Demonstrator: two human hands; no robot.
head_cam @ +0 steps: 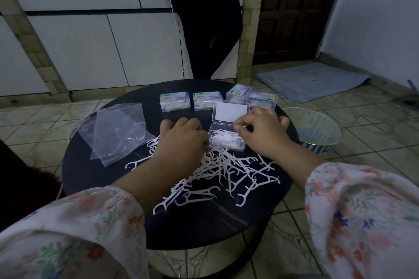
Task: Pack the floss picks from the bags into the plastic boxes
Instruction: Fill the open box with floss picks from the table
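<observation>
Clear plastic bags [118, 129] lie slack and look emptied near the left edge of the dark round surface [95, 190], their mouths toward the loose floss picks [217, 172] heaped across its middle and near side. A careless sweep of the forearm could drag a bag over the heap and push picks off the near edge onto the tiled floor.

Left hand [181, 140] rests knuckles-up at the heap's far left, fingers curled down into the picks; whether its grip has actually closed on any I cannot tell, since the fingertips are hidden. Picks snag one another by their hooked heads, so lifting a bunch could trail extras and drop them short of the box.

Just right of that hand sits the open plastic box [226, 140], partly filled, its lid [231, 111] tipped back behind it. Right hand [260, 130] hovers over the box's right end, thumb and forefinger drawn together in a pinch, seemingly on a pick (too small to be sure). Picks lying crosswise or piled above the rim would likely keep the lid from snapping shut.

Four closed boxes [175, 101] line the far edge; each bears a pastel label, its writing too blurred to read.
</observation>
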